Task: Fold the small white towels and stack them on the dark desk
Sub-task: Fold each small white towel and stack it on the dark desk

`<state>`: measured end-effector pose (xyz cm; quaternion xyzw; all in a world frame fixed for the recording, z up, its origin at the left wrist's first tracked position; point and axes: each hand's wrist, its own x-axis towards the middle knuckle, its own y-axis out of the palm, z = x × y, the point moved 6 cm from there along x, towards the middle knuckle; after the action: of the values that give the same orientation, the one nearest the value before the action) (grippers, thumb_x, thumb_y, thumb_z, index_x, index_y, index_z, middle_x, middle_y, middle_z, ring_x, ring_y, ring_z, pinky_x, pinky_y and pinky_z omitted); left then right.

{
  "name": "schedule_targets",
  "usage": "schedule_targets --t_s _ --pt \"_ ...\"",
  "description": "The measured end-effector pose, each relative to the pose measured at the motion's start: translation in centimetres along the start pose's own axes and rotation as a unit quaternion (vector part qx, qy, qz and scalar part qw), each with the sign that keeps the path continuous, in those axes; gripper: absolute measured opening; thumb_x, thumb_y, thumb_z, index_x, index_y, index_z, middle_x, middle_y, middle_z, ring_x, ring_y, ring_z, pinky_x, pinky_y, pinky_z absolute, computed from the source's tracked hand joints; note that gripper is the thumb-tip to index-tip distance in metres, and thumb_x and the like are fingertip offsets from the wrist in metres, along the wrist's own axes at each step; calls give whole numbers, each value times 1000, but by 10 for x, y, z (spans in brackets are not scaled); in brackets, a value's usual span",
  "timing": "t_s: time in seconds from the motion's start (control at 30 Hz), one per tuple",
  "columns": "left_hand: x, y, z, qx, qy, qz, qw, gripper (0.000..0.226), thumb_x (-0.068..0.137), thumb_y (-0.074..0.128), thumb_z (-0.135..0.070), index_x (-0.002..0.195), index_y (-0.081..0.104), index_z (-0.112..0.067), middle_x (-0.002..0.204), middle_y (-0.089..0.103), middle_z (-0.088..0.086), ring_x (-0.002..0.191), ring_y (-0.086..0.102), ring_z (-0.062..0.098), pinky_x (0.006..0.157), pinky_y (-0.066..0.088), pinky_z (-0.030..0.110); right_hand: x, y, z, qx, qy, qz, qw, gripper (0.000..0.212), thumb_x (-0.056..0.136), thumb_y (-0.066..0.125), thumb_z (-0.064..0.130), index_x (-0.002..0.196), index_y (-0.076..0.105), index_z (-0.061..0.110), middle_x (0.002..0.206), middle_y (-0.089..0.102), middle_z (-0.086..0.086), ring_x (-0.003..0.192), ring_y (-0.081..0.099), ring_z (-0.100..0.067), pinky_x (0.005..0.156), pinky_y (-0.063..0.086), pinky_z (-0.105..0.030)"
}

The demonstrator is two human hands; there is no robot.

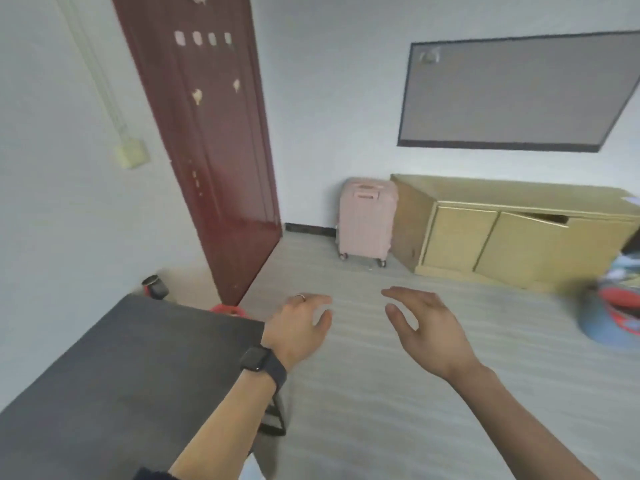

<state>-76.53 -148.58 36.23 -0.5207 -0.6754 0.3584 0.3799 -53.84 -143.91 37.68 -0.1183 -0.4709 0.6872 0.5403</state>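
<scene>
Both hands are held out in mid-air over the pale floor at the lower centre of the frame, and neither touches anything. The left hand, with a dark watch on its wrist and a ring on one finger, has loosely curved fingers and holds nothing. The right hand, near it toward the centre right, is spread with the thumb apart from the fingers, also empty. They look poised for a reach rather than at work on cloth.

The dark desk fills the lower left of the frame, close by the left arm, which suits it as the stacking place. No white towel is in view, so folding seems not yet begun. At the right edge sits a blue basket with coloured contents, too blurred to tell whether towels lie in it. A red-brown door stands at upper left, with a pink suitcase and a yellow cabinet at centre right.
</scene>
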Motion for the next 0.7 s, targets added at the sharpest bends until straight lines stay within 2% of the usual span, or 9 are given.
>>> schedule_targets --t_s 0.1,0.2,0.3,0.4,0.7 --pt "51 22 -100 10 101 -55 993 35 95 51 -43 127 63 -35 134 60 -9 121 57 17 94 48 32 5 -83 -77 -28 38 -82 995 31 99 48 44 128 60 41 129 59 22 127 44 -9 94 47 -29" --pt "89 43 -186 -25 176 -94 980 39 90 50 -46 122 68 -34 132 62 -4 116 61 18 90 53 34 4 -148 -149 -61 86 -133 986 32 98 52 40 129 59 40 130 61 17 126 48 -13 94 44 -26" --pt "134 73 -254 -39 216 -72 973 35 93 57 -42 128 63 -38 141 55 -6 123 55 16 98 49 34 5 -205 -210 -97 120 -177 972 33 97 56 37 130 60 39 130 62 11 122 51 -20 96 41 -27" --pt "180 102 -311 -40 254 -54 965 38 95 54 -42 133 59 -39 145 51 -7 129 50 14 102 45 33 13 -247 -261 -127 160 -193 960 35 97 51 41 132 57 41 134 59 11 122 49 -24 98 39 -30" --pt "353 189 -441 -73 298 -16 952 40 97 50 -43 137 54 -39 146 49 -9 132 47 14 103 44 32 105 -320 -420 -177 217 -215 936 35 97 49 43 130 59 40 136 58 9 124 46 -25 98 47 -42"
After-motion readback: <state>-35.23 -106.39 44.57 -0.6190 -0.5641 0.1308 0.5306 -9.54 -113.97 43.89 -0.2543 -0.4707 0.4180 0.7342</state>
